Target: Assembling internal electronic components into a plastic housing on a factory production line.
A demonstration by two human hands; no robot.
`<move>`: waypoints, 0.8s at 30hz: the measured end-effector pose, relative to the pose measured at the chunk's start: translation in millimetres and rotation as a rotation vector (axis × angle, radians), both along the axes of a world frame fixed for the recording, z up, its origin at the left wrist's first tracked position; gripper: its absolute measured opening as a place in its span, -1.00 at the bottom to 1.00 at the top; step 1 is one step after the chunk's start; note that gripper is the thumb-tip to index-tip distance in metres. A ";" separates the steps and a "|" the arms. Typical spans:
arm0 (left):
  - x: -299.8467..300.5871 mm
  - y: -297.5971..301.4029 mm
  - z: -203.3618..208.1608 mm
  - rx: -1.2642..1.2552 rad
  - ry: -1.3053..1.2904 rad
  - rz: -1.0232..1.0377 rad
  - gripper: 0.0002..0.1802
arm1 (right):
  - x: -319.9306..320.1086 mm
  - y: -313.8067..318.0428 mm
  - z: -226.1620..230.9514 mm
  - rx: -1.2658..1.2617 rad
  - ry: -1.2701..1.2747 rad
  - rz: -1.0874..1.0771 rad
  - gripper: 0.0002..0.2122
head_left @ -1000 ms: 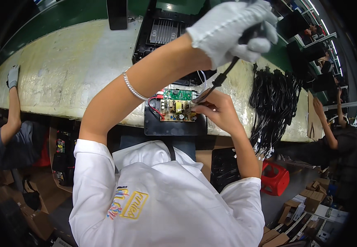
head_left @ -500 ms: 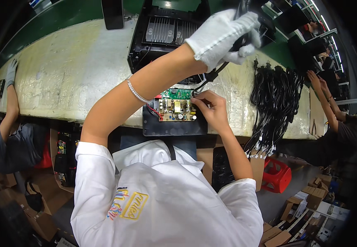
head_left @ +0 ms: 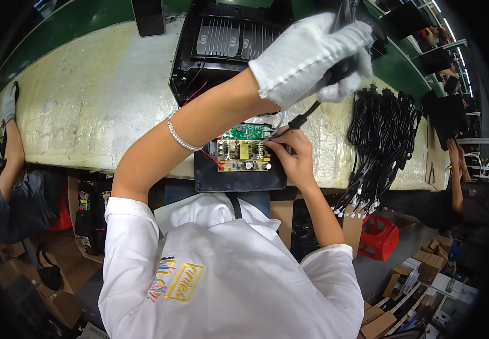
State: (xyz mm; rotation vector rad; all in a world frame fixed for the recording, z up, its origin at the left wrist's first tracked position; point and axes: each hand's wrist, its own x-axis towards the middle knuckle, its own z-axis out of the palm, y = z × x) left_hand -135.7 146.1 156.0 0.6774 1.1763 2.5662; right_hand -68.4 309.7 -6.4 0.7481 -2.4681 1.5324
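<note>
My left hand [head_left: 318, 59], in a white glove, reaches across to the upper right and is closed round a dark bundle of black cord [head_left: 312, 109], largely hidden by the glove. Out of its underside the cord runs down through a thicker sleeve towards my bare right hand [head_left: 294, 153]. There, thumb and forefinger are pinched on the cord's thin end at the right edge of a circuit board [head_left: 243, 151]. Green and tan sections with many components make up the board, which lies on a black panel [head_left: 239, 182] at the table's near edge.
Beyond my left forearm stands a black housing [head_left: 222, 51] with a finned metal part. A black slab-shaped object [head_left: 149, 17] stands left of it. Bundled black cords [head_left: 377, 135] with white connectors hang over the table edge at right, near a red stool [head_left: 379, 237]. Co-workers sit at both sides.
My left hand has moved slightly right and down with the cord bundle. My right hand stays pinched at the board's edge, while the cord's thick sleeve has shifted closer to it.
</note>
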 end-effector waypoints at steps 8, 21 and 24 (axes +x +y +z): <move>17.2 -7.7 -3.4 -0.059 0.025 -0.137 -0.62 | 0.4 14.2 5.6 0.298 0.068 -0.006 -0.88; -23.1 -63.2 -34.2 -1.321 0.415 0.521 -0.20 | -36.3 76.3 45.9 0.512 0.097 -0.276 -0.90; 15.0 -55.6 -49.7 -1.291 0.574 0.637 -0.46 | -50.8 70.5 26.8 0.630 0.045 -0.303 -0.84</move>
